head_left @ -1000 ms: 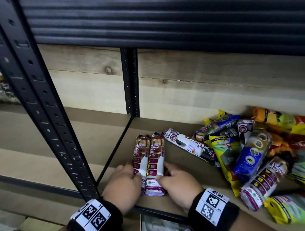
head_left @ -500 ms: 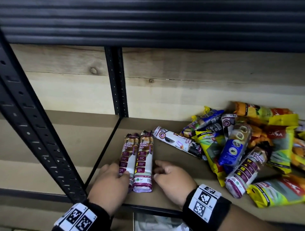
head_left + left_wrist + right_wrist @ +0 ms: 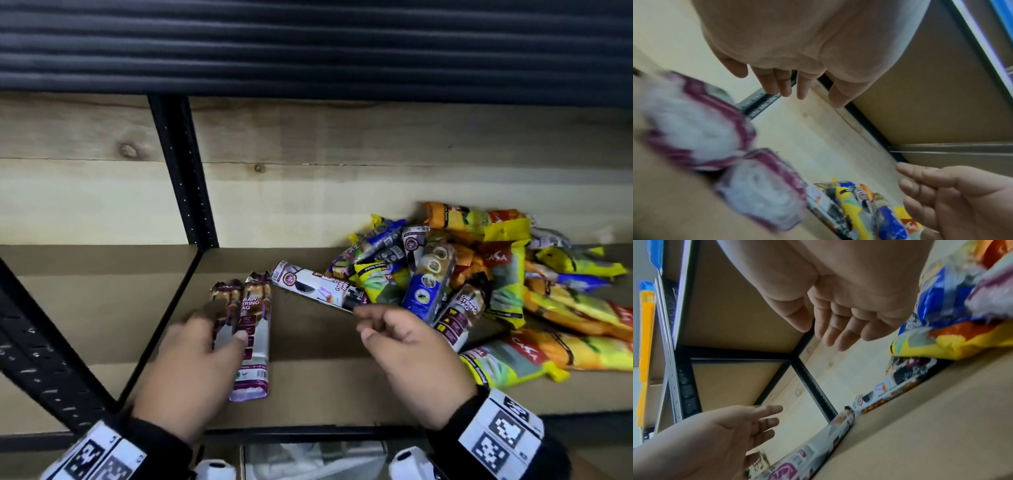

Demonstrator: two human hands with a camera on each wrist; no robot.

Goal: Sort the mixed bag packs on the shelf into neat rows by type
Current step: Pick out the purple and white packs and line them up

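Observation:
Two purple-and-white drawstring bag packs (image 3: pixel 251 339) lie side by side at the left of the brown shelf board (image 3: pixel 318 383), also blurred in the left wrist view (image 3: pixel 694 123). My left hand (image 3: pixel 202 349) hovers over them with fingers spread, holding nothing. My right hand (image 3: pixel 400 346) is raised above the shelf, fingers loosely extended, just short of a white roll pack (image 3: pixel 315 286) lying slantwise. Right of it sits a mixed heap of yellow, orange, blue and purple packs (image 3: pixel 479 281). Both wrist views show relaxed fingers (image 3: pixel 785 86) (image 3: pixel 834 334) with nothing in them.
A black perforated upright (image 3: pixel 181 171) stands at the back left of the bay, another black post (image 3: pixel 44 342) at the front left. A pale wooden back wall (image 3: pixel 342 192) closes the shelf. The dark ribbed underside of the upper shelf (image 3: pixel 308 44) hangs overhead.
Both hands have lifted off the two purple packs. The right hand has moved right and forward toward the white roll pack; the left hand has risen and spread over the pair.

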